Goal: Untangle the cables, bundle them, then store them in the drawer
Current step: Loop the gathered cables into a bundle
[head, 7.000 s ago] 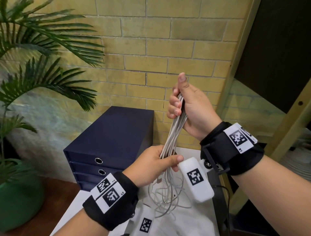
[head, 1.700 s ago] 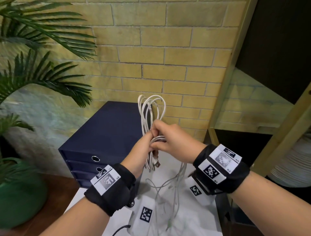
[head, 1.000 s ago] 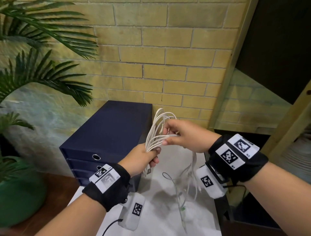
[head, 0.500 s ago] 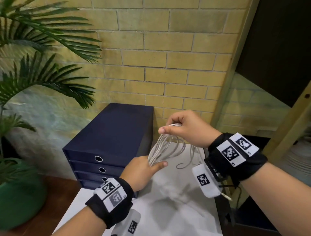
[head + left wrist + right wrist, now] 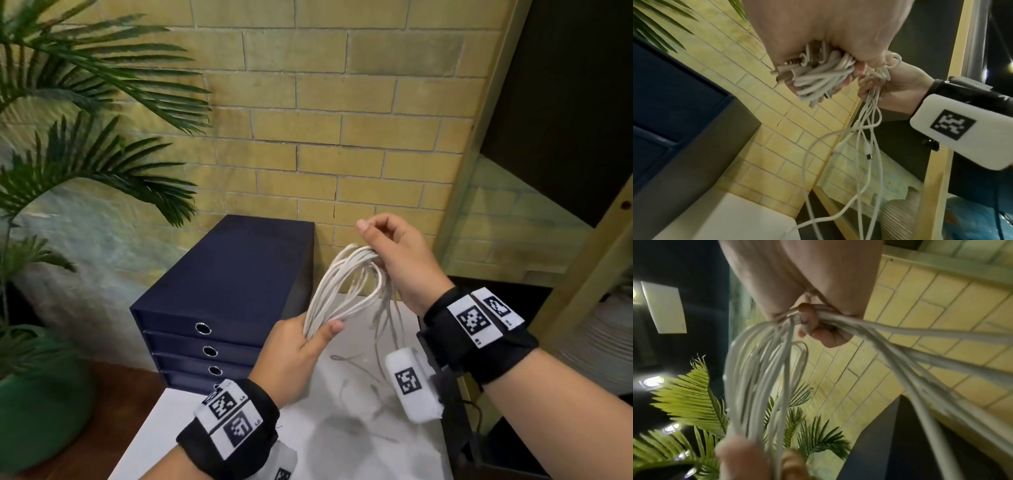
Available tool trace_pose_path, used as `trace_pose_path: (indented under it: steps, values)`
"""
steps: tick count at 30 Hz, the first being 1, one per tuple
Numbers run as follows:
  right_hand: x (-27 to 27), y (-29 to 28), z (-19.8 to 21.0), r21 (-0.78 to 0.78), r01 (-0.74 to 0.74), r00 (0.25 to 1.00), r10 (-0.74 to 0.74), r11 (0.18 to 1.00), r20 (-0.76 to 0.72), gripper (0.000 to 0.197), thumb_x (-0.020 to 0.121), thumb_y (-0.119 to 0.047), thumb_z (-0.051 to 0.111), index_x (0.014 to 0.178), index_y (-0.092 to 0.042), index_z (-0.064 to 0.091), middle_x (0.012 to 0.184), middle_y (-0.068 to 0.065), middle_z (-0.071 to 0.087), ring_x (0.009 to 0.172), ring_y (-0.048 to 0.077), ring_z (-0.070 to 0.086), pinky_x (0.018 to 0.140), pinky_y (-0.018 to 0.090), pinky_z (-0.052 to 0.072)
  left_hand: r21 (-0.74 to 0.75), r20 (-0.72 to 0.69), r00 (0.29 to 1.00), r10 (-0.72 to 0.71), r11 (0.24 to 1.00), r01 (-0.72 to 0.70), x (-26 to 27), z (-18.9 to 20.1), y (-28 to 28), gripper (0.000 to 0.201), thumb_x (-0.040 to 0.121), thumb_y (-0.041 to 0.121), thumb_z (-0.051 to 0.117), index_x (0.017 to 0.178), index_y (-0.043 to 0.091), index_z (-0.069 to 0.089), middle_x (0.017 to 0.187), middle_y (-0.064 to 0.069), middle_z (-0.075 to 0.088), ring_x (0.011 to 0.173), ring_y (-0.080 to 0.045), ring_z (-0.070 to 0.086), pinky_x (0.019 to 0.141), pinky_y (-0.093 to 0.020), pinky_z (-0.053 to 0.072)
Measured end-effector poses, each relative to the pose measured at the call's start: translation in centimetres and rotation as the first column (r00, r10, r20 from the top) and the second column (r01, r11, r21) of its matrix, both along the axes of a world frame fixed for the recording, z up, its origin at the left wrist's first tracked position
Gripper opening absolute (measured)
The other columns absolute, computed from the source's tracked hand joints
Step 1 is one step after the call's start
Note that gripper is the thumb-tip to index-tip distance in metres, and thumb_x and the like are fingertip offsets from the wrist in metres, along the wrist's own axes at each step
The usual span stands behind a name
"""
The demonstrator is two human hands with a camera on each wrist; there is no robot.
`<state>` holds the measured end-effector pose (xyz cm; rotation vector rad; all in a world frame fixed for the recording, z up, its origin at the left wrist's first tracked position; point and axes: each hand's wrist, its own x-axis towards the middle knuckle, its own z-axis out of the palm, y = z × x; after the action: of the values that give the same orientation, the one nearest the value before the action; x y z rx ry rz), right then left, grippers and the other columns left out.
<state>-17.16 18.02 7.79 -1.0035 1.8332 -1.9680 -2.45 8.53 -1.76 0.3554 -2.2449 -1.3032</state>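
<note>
Yellow brick wall (image 5: 318,113) backs a white table (image 5: 342,442), and a navy drawer unit (image 5: 236,284) stands at the table's far left corner against that wall, its drawers all closed. Palm fronds (image 5: 85,164) reach in from the left above a green pot (image 5: 37,407).

Both hands are raised over the table, holding a bundle of white cables (image 5: 346,284) between them. The left hand (image 5: 294,353) is clenched round the lower end of the looped bundle, thumb pressed across the strands; the left wrist view shows plugs and folded ends packed in its fist. The right hand (image 5: 400,260) grasps the upper bend of the loops with curled fingers, the forefinger stretched out above. Loose tails (image 5: 865,146) hang from below the right hand toward the table, near its far right edge, ending in small plugs.
</note>
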Motion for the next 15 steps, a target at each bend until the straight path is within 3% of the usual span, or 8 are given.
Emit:
trace_pose_path:
  steps: [2,4,9,11,15]
  values:
    - [0.2,-0.2,-0.1,-0.059,0.062,0.992,-0.055,0.996,0.11,0.012,0.09,-0.027,0.06,0.087,-0.017,0.055,0.073,-0.002,0.05,0.065,0.013,0.049,0.063,0.028,0.046,0.032,-0.055,0.998,0.014,0.999,-0.012,-0.4,0.1,0.3,0.046,0.077,0.072,0.049,0.053,0.033,0.053,0.043,0.008,0.037,0.045,-0.006,0.032,0.048,-0.026,0.029]
    - [0.4,-0.2,-0.2,-0.086,0.083,0.965,-0.059,0.993,0.255,0.016,0.091,-0.031,0.058,0.091,-0.016,0.054,0.07,-0.001,0.051,0.06,0.014,0.049,0.059,0.029,0.045,0.039,-0.077,0.997,0.016,0.999,-0.013,-0.9,0.2,0.6,0.052,0.075,0.076,0.047,0.059,0.027,0.053,0.044,0.009,0.038,0.046,-0.005,0.032,0.049,-0.026,0.03]
    - [1.0,0.1,0.0,-0.151,-0.029,0.878,0.097,0.988,0.469,0.027,0.094,-0.036,0.051,0.101,-0.012,0.06,0.067,0.0,0.059,0.057,0.014,0.055,0.058,0.028,0.048,-0.02,-0.019,1.0,-0.007,1.0,0.007,-1.5,0.4,0.8,0.047,0.072,0.081,0.047,0.062,0.037,0.059,0.05,0.012,0.05,0.051,-0.007,0.047,0.055,-0.037,0.045]
    - [1.3,0.2,-0.1,-0.201,-0.078,0.834,0.174,0.977,0.523,0.028,0.095,-0.036,0.048,0.098,-0.012,0.062,0.067,0.001,0.06,0.057,0.013,0.055,0.058,0.026,0.049,-0.043,0.008,1.0,-0.016,0.999,0.016,-1.9,0.4,0.6,0.043,0.066,0.081,0.055,0.074,0.039,0.06,0.061,0.016,0.061,0.062,-0.003,0.056,0.062,-0.036,0.052]
    - [2.2,0.2,-0.7,-0.257,-0.105,0.775,0.241,0.961,0.584,0.032,0.097,-0.037,0.044,0.085,-0.014,0.062,0.066,0.001,0.059,0.055,0.012,0.056,0.053,0.026,0.05,-0.03,0.074,0.997,-0.006,1.0,0.008,-2.4,0.2,0.7,0.048,0.057,0.069,0.073,0.088,0.035,0.06,0.073,0.013,0.067,0.073,-0.003,0.062,0.071,-0.032,0.053]
